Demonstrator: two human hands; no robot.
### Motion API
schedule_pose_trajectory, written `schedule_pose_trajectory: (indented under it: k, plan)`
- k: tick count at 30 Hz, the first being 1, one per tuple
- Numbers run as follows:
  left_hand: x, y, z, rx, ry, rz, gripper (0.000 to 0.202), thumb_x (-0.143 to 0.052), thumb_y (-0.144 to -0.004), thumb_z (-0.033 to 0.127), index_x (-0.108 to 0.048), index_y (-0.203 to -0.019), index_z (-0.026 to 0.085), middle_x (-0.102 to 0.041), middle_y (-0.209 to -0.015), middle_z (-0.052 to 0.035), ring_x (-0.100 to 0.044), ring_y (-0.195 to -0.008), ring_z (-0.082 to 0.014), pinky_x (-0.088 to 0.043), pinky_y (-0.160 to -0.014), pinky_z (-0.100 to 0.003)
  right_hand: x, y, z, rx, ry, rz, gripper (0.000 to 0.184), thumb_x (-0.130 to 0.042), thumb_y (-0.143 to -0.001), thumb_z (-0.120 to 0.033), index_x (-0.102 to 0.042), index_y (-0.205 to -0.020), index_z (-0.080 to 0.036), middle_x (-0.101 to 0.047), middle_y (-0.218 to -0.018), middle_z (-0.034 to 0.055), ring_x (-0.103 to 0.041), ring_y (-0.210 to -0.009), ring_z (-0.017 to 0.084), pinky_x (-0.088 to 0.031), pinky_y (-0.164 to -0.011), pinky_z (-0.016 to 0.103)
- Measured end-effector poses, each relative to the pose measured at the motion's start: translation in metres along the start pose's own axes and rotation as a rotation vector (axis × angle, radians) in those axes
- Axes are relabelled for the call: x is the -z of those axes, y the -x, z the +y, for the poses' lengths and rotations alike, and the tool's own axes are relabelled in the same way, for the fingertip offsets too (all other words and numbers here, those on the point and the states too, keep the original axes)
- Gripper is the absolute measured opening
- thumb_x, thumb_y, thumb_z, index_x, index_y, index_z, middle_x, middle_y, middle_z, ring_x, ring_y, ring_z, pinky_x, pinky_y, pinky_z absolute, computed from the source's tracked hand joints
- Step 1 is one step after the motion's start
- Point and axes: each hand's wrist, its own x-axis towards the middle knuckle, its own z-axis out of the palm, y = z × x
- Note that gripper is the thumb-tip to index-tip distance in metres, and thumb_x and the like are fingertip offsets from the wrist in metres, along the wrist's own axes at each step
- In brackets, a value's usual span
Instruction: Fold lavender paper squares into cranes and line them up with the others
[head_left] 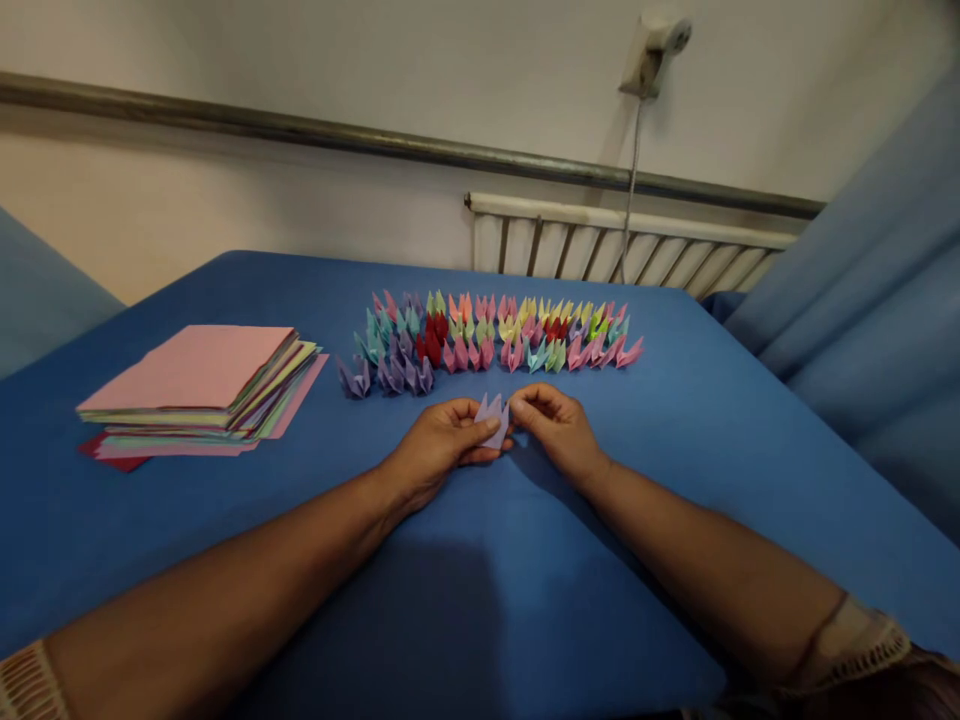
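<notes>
A small lavender origami crane, folded with points standing up, is held above the blue table. My left hand grips it from the left, the thumb lying across its front and the fingers behind. At its right edge my right hand is closed in a pinch, thumb against forefinger, at the tip of one point. Just beyond both hands stand rows of finished paper cranes in purple, teal, red, pink, yellow and green.
To the left lies a thick stack of coloured paper sheets, pink on top, with a red sheet sticking out below. Blue cloth covers the table. Behind it are a wall pipe and a radiator; a blue curtain hangs at right.
</notes>
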Motion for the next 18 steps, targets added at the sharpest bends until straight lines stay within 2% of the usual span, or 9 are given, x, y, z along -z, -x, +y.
schedule_pose_trajectory:
  k: [5,8,14,18]
  plan:
    - [-0.0020,-0.0007,-0.0019,-0.053,-0.036,0.057,0.027,-0.080,-0.071,0.032,-0.064,-0.084,0.015,-0.070,-0.077,-0.0006,-0.067,-0.071,-0.0102,-0.054,-0.064,-0.019,-0.0076,0.0055,-0.0003,0.048,0.011,-0.017,0.022,-0.070,-0.077,-0.039,-0.059,-0.077,-0.020,-0.062,-0.065,-0.0030,-0.062,-0.057,0.013,-0.050,-0.059,0.027]
    - [-0.0032,-0.0006,-0.0019,-0.057,-0.064,0.042,0.027,-0.079,-0.072,0.033,-0.063,-0.084,0.014,-0.070,-0.077,-0.0011,-0.067,-0.072,-0.0105,-0.054,-0.063,-0.018,-0.0084,0.0062,-0.0020,0.077,0.046,-0.008,0.022,-0.068,-0.079,-0.038,-0.059,-0.071,-0.020,-0.061,-0.066,-0.0025,-0.060,-0.056,0.012,-0.049,-0.057,0.026]
    - [-0.0035,0.0015,-0.0002,-0.024,-0.060,0.005,0.029,-0.080,-0.072,0.033,-0.061,-0.084,0.014,-0.072,-0.079,-0.0029,-0.070,-0.073,-0.0127,-0.054,-0.063,-0.018,-0.0062,0.0034,-0.0061,-0.030,-0.063,-0.010,0.025,-0.071,-0.076,-0.041,-0.059,-0.070,-0.020,-0.061,-0.062,-0.0031,-0.057,-0.056,0.011,-0.047,-0.057,0.025]
    - [-0.0035,0.0020,-0.0005,0.004,-0.057,-0.004,0.029,-0.080,-0.071,0.032,-0.064,-0.086,0.014,-0.073,-0.085,-0.0048,-0.071,-0.076,-0.0143,-0.054,-0.064,-0.019,-0.0043,0.0019,-0.0083,-0.040,-0.097,-0.006,0.028,-0.070,-0.076,-0.044,-0.060,-0.069,-0.019,-0.060,-0.061,-0.0030,-0.055,-0.057,0.010,-0.047,-0.059,0.025]
